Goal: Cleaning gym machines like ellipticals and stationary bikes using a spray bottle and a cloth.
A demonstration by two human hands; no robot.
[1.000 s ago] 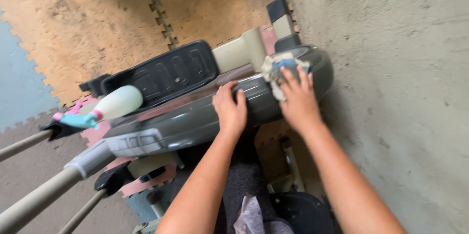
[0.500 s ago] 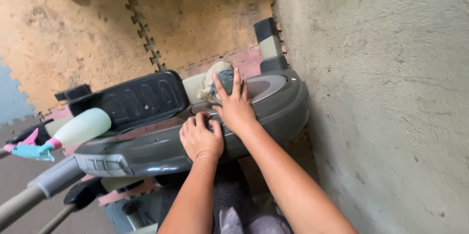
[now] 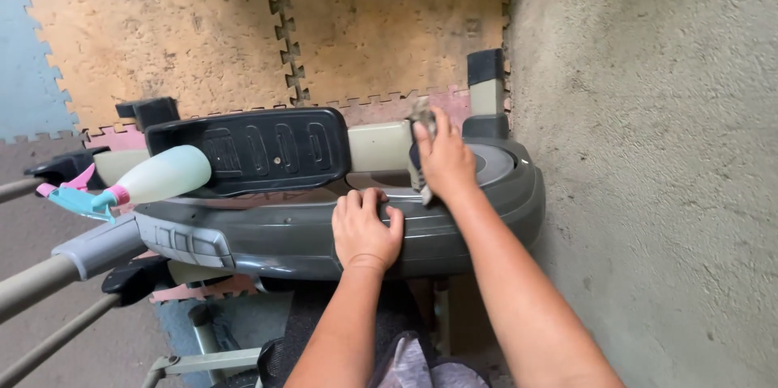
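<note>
A grey exercise machine housing [image 3: 486,218] lies across the view, with a black foot pedal [image 3: 259,149] on it. My left hand [image 3: 366,230] rests flat on the housing's rounded top, fingers spread. My right hand [image 3: 444,162] presses a small grey-white cloth [image 3: 421,112] against the machine's upper surface, next to a beige bar [image 3: 381,146]. Only the cloth's edges show around my fingers. A pale green spray bottle [image 3: 158,177] with a blue and pink trigger lies on the pedal's left end.
A rough concrete wall [image 3: 648,153] stands close on the right. Tan interlocking foam floor mats [image 3: 203,31] lie beyond the machine, a blue mat [image 3: 28,64] at the far left. Grey handle bars [image 3: 49,274] run out at lower left.
My right hand with the cloth slid left along the machine's top, from its rounded end toward the beige bar. My left hand stayed resting on the housing. The view shifted.
</note>
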